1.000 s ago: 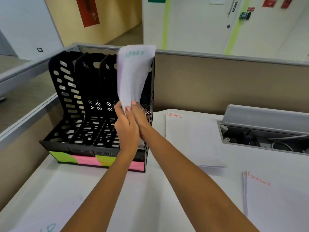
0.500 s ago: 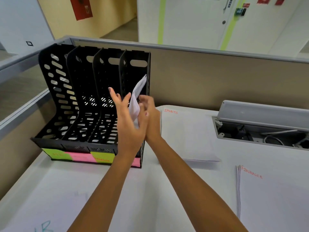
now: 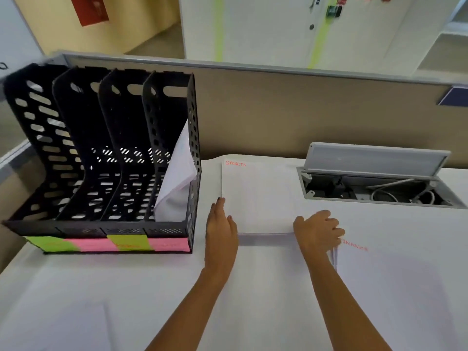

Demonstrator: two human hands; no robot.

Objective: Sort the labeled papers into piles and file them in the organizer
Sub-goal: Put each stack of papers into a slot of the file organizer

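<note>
Hands at the SPORTS pile

Writing on the organizer's (image 3: 101, 153) coloured labels (image 3: 109, 245) is too blurred to read, and the right hand (image 3: 317, 231) covers the first letter of the finance pile (image 3: 405, 287). A second ago both hands held papers (image 3: 177, 178) upright at the rightmost slot; these now sit slumped inside it. The left hand (image 3: 220, 230) lies flat and open along the SPORTS pile (image 3: 258, 196), touching its left edge, while the right rests loosely curled on its near right corner, gripping nothing.

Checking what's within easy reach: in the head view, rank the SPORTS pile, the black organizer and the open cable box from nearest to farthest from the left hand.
1. SPORTS pile, touching the left hand.
2. Black organizer, just left.
3. Cable box, far right.
</note>
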